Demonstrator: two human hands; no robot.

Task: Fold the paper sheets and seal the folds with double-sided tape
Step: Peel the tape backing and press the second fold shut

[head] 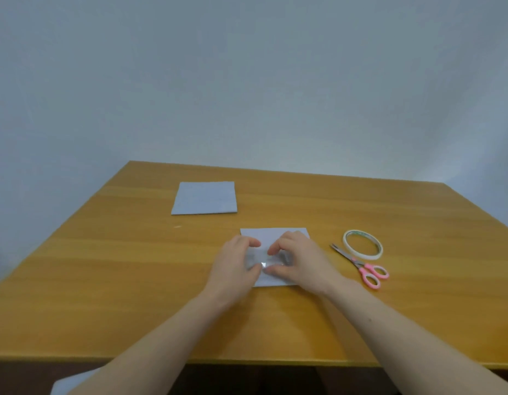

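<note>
- Head view: both hands meet low over a white folded paper sheet [275,233] lying flat on the orange-brown wooden table [133,266], straight ahead of the person.
- The left hand [232,263] has its fingers curled, forefinger and thumb nipped towards a small shiny strip of clear tape or tape backing [263,263] sitting near the middle of the sheet; it looks to be pinching one end, though blur keeps me from being sure.
- The right hand [298,260] mirrors it, thumb and forefinger bent in on the strip's other end, palm resting over the sheet's right half.
- The relation that counts: the strip lies directly between the two thumb tips, its long axis seemingly running hand to hand, crosswise to the forearms. Neither hand is clearly nearer; each has an end at its fingertips.
- I judge the step in hand is peeling or pressing the tape on this sheet, so the coming move is probably a pull or a rub along that crosswise line, with the other hand pinning the paper.
- Just beyond the right hand, off to its outer side, lie a white roll of double-sided tape [363,244] and pink-handled metal scissors [361,266], blades touching or overlapping the roll's near edge.
- Well beyond the left hand, further up the table, a second white folded paper sheet [204,198] lies flat and untouched.
</note>
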